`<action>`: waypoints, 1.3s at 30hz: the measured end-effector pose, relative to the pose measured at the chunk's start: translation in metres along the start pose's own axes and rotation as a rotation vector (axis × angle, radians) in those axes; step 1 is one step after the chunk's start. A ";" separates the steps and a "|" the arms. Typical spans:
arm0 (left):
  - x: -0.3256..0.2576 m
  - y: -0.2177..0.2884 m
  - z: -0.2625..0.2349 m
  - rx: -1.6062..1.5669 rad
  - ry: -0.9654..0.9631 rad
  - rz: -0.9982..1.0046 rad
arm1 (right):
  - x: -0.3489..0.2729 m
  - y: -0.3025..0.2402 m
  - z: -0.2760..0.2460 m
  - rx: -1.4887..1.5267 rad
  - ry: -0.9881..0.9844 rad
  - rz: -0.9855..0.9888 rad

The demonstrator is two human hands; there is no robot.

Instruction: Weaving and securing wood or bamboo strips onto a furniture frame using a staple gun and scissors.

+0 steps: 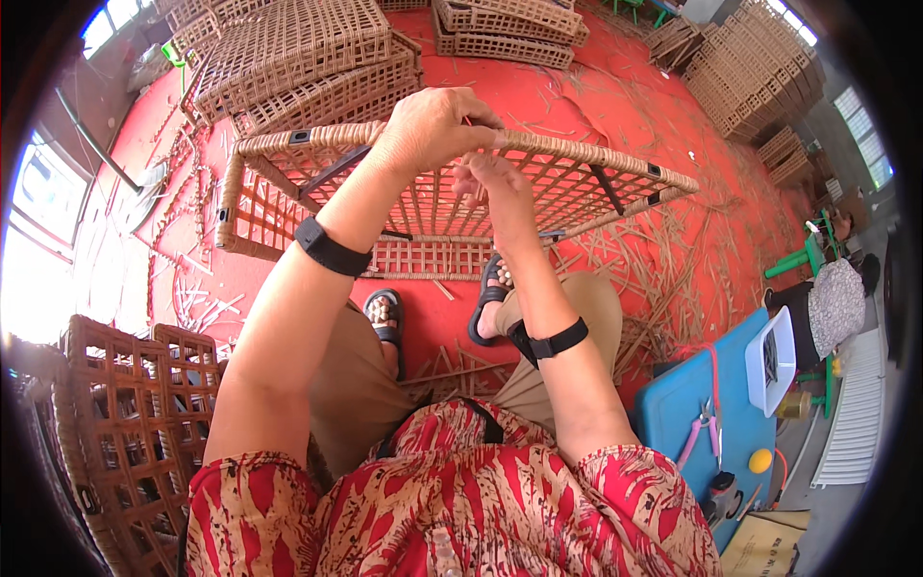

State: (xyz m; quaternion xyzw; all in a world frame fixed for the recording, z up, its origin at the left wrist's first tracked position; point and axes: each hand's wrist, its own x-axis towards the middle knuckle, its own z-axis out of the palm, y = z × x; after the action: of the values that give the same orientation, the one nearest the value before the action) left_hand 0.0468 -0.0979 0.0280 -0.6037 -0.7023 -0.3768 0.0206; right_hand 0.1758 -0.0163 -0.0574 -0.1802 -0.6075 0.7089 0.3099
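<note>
Weaving workshop, clearly: a woven frame (577, 148) in the left hand (433, 127), piled lattice frames (298, 53) beyond, loose strips (630, 288) littering the red floor covering (436, 332), and pliers (690, 440) near the left edge of the blue worktop (663, 389), a white tray (785, 356) at its far right corner!

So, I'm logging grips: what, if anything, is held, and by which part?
The woven basket, held by its wrapped upper rim in the left hand. Whether the right hand holds anything can't be told.
</note>
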 end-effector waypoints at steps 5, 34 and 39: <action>-0.005 0.012 0.003 0.065 0.026 -0.069 | -0.013 -0.009 0.006 0.087 0.015 -0.035; -0.069 0.039 -0.007 -0.263 -0.163 0.098 | -0.087 -0.094 -0.003 0.055 -0.149 0.414; -0.091 0.053 0.011 -0.048 0.097 0.251 | -0.102 -0.114 -0.002 -0.222 -0.266 0.359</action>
State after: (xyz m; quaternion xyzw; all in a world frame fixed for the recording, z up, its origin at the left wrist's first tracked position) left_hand 0.1219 -0.1685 0.0033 -0.6682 -0.6102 -0.4167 0.0869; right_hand 0.2776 -0.0739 0.0408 -0.2231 -0.6752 0.6992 0.0744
